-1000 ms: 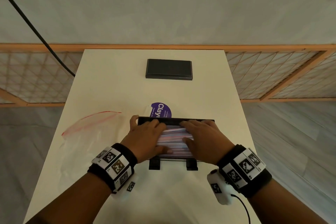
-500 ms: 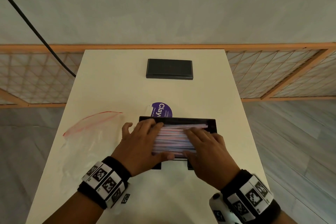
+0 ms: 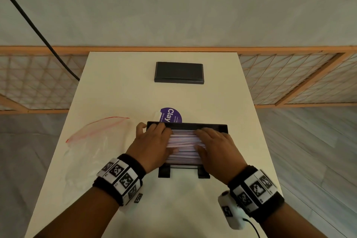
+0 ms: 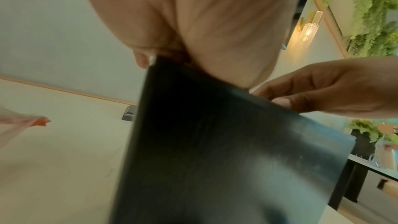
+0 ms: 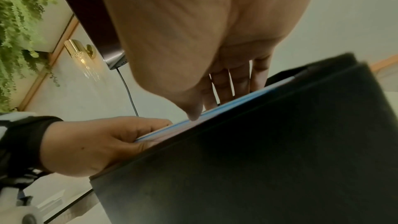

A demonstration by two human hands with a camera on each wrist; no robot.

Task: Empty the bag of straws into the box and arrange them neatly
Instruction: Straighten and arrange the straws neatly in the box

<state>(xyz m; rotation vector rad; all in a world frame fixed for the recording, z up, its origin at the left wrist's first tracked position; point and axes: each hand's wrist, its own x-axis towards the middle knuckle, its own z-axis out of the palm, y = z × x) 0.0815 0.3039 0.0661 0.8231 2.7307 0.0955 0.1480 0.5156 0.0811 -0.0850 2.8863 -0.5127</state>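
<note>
A black box (image 3: 216, 127) stands on the white table (image 3: 119, 92) near its front, filled with pale pink and blue straws (image 3: 183, 144) lying side by side. My left hand (image 3: 152, 145) lies flat on the left part of the straws, fingers straight. On the right part my right hand (image 3: 216, 148) presses flat in the same way. The right wrist view shows the straws (image 5: 226, 108) just above the box's dark wall (image 5: 258, 159). The clear bag (image 3: 90, 147) with a red zip strip lies flat and empty to the left of the box.
A black lid (image 3: 179, 72) rests at the far middle of the table. A purple round sticker (image 3: 171, 115) lies just behind the box. Wooden lattice screens (image 3: 299, 79) stand behind the table on both sides. A black cable (image 3: 34, 27) hangs at the left.
Both hands slid toward me along the straws half a second ago, and have since moved back forward over them. The box, bag and lid stayed in place.
</note>
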